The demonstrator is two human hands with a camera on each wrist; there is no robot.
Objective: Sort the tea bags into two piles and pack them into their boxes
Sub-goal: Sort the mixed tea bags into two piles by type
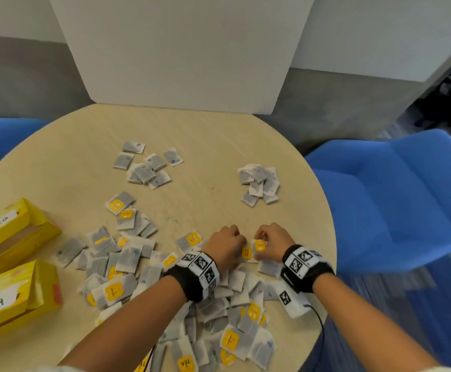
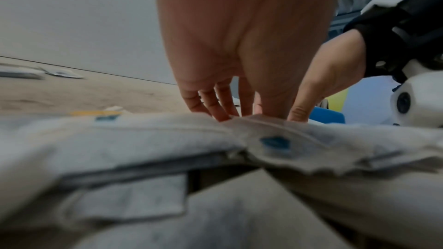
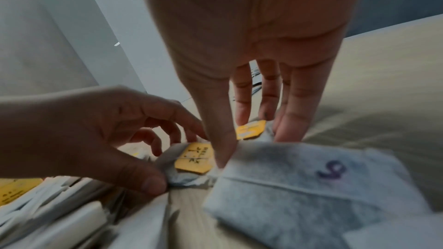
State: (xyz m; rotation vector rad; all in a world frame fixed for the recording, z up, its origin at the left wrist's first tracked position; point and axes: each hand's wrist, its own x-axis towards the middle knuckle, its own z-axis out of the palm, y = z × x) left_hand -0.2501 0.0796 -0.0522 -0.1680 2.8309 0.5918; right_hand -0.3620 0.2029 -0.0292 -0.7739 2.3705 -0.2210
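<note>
Yellow cardboard marks the two tea boxes at nine o'clock on the round table (image 1: 79, 146): the far box (image 1: 9, 232) carries a white handwritten label ending "k Tea", the near box (image 1: 12, 296) one reading "Tea", each with part of a red brand logo. Grey-white tea bags with yellow tags lie in a big unsorted heap (image 1: 181, 299) from seven to five o'clock. Two small sorted piles sit beyond it, one at twelve o'clock (image 1: 146, 165) and one at two o'clock (image 1: 259, 183); the bags are too many to count. One bag (image 3: 309, 183) bears a purple "9". The left hand (image 1: 225, 247) pinches a yellow-tagged bag (image 3: 191, 160) with curled fingers. The right hand (image 1: 271, 241) rests its fingertips on a neighbouring tagged bag (image 1: 259, 245); its grip cannot be told.
</note>
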